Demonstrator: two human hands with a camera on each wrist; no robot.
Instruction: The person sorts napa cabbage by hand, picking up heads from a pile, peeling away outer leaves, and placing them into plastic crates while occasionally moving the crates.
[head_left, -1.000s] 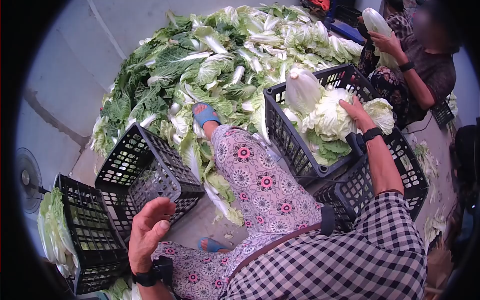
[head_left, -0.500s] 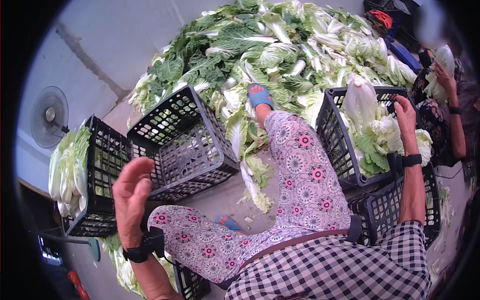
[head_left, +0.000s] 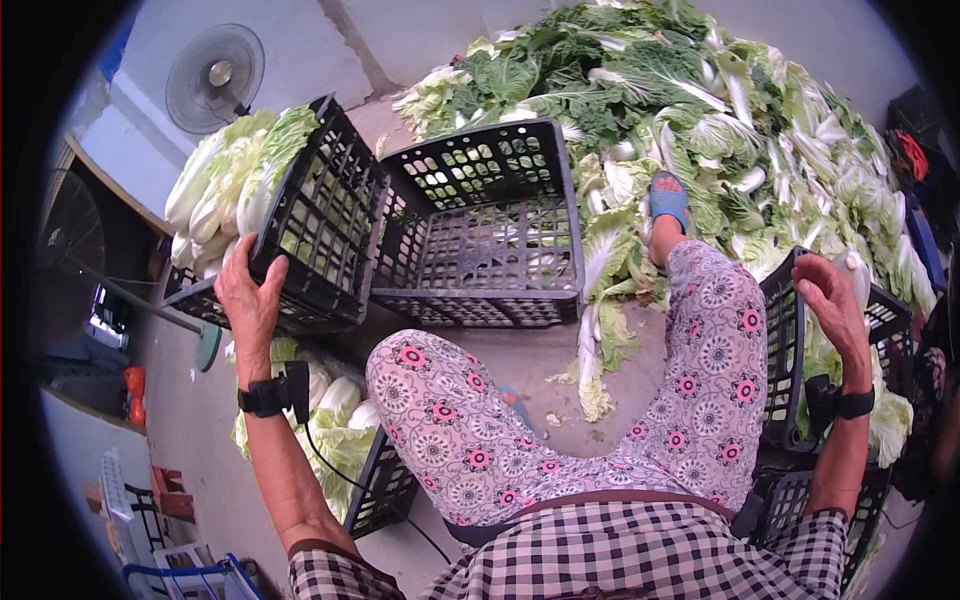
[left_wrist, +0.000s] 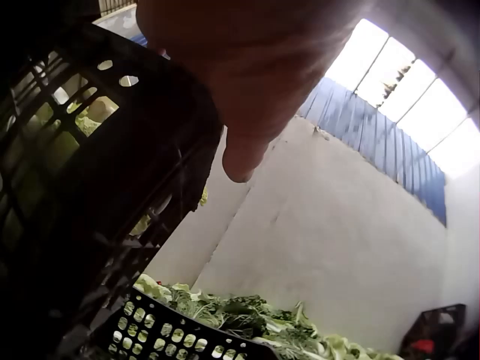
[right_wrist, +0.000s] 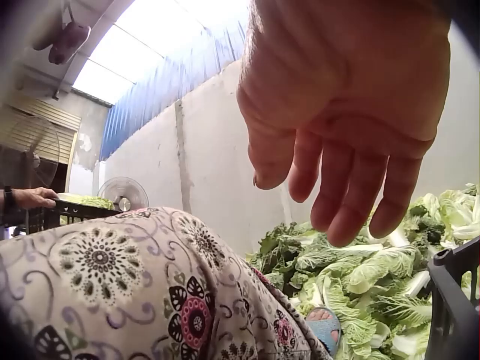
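Observation:
My left hand (head_left: pixel 248 300) is at the near edge of a black plastic crate (head_left: pixel 330 215), fingers stretched over the rim and thumb apart. Napa cabbages (head_left: pixel 225 190) lie stacked in that crate, their white stems toward me. In the left wrist view the thumb (left_wrist: pixel 244 154) points down beside the crate's dark wall; the other fingers are hidden. My right hand (head_left: pixel 835 305) hovers by another black crate (head_left: pixel 785 350) holding cabbages, its fingers loosely bent around nothing. The right wrist view shows that palm (right_wrist: pixel 349 97) facing the camera.
A third black crate (head_left: pixel 480 250) lies tipped toward me between the two. Behind it rises a large heap of cabbage leaves (head_left: pixel 640 90). More cabbages (head_left: pixel 340 410) sit in a crate by my left knee. A fan (head_left: pixel 220 72) stands at the back left.
The view has swung left. My left hand has reached forward to the left crate's edge. My right hand has let go of a cabbage in the right crate and lifted off it.

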